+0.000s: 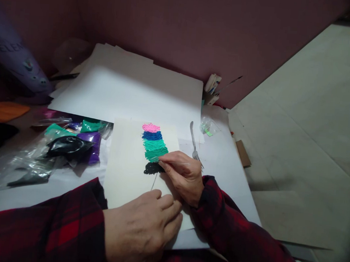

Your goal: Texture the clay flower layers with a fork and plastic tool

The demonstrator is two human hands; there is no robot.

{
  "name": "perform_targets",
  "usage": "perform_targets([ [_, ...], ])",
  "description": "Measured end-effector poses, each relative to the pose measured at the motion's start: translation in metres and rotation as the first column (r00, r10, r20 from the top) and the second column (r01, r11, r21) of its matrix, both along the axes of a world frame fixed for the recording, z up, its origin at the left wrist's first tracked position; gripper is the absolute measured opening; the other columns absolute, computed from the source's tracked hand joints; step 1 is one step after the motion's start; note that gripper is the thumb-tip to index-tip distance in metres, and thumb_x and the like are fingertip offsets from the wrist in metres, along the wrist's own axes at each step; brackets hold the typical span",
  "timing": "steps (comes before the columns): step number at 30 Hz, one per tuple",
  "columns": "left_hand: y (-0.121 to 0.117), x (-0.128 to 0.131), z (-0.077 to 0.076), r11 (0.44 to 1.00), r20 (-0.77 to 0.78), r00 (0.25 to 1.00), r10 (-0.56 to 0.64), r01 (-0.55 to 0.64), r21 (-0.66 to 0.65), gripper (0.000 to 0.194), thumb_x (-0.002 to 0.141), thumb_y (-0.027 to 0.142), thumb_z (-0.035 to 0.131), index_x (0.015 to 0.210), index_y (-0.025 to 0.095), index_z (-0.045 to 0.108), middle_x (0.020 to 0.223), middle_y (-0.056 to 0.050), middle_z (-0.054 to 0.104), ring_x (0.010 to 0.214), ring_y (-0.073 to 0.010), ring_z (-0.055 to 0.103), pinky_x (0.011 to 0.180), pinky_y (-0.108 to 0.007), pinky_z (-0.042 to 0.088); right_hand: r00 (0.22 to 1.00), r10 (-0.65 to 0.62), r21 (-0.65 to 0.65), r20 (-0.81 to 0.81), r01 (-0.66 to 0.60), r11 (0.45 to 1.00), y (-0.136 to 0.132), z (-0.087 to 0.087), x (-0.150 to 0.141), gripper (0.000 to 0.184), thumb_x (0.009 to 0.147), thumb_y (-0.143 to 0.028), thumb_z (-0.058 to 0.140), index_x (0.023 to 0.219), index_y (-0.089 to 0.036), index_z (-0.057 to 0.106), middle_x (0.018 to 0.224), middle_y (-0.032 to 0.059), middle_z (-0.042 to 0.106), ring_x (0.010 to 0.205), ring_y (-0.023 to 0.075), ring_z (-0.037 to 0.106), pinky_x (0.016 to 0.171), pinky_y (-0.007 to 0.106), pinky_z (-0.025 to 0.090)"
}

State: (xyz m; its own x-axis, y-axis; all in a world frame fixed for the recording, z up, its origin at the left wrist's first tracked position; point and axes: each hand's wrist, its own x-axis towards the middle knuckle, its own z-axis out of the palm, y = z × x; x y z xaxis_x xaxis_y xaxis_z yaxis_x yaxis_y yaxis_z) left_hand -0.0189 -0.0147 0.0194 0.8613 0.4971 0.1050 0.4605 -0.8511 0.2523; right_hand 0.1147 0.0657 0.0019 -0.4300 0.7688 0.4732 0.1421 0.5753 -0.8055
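My right hand (184,175) is closed in a pinch, with a thin pale stick (180,163) between thumb and forefinger. Its fingertips are at the right edge of a textured strip of modelling clay (154,144) on a cream sheet (124,163). Pink lies at the strip's top, then dark blue, turquoise, green and a black patch (152,168) at the bottom. My left hand (144,228) rests on the lower part of the sheet with its fingers curled in; what they hold, if anything, is hidden. A thin dark line runs from the black patch towards its knuckles.
A fork (193,142) lies right of the sheet, near a small clear bag (209,127). Clear bags of coloured clay (72,145) are heaped on the left. Large white sheets (136,84) lie at the back by the wall. The table's right edge borders a tiled floor.
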Motion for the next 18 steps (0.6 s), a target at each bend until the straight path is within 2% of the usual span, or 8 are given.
perform_targets([
  [9, -0.0011, 0.0001, -0.0004, 1.000, 0.006, 1.000, 0.003, -0.003, 0.016, 0.037, 0.086, 0.028, 0.045, 0.118, 0.011, 0.048, 0.101, -0.010, 0.055, 0.079, -0.0229, 0.045, 0.064, -0.038, 0.036, 0.999, 0.044, 0.003, 0.004, -0.044, 0.999, 0.0010, -0.0003, -0.0003, 0.015, 0.082, -0.012, 0.060, 0.092, -0.020, 0.069, 0.083, 0.0039, 0.068, 0.077, 0.0144, 0.063, 0.070, 0.033, 0.055],
  [15, -0.0007, 0.0000, 0.0007, 1.000, -0.012, 1.000, 0.000, 0.000, 0.017, 0.037, 0.087, 0.028, 0.042, 0.118, 0.011, 0.049, 0.108, -0.012, 0.054, 0.080, -0.0230, 0.045, 0.064, -0.038, 0.037, 0.984, -0.111, 0.122, -0.136, 0.128, 0.984, -0.0005, 0.0045, 0.0018, 0.020, 0.076, -0.004, 0.064, 0.089, -0.020, 0.069, 0.083, 0.0042, 0.068, 0.079, 0.0159, 0.063, 0.071, 0.034, 0.054],
  [18, -0.0006, -0.0003, 0.0017, 1.000, -0.025, 1.000, 0.000, 0.000, 0.021, 0.037, 0.086, 0.029, 0.042, 0.118, 0.011, 0.049, 0.113, -0.013, 0.053, 0.081, -0.0232, 0.045, 0.065, -0.038, 0.038, 0.985, -0.138, 0.082, -0.102, 0.147, 0.986, 0.0005, 0.0051, 0.0037, 0.016, 0.078, -0.007, 0.063, 0.087, -0.019, 0.068, 0.082, 0.0035, 0.066, 0.077, 0.0150, 0.062, 0.070, 0.033, 0.054],
])
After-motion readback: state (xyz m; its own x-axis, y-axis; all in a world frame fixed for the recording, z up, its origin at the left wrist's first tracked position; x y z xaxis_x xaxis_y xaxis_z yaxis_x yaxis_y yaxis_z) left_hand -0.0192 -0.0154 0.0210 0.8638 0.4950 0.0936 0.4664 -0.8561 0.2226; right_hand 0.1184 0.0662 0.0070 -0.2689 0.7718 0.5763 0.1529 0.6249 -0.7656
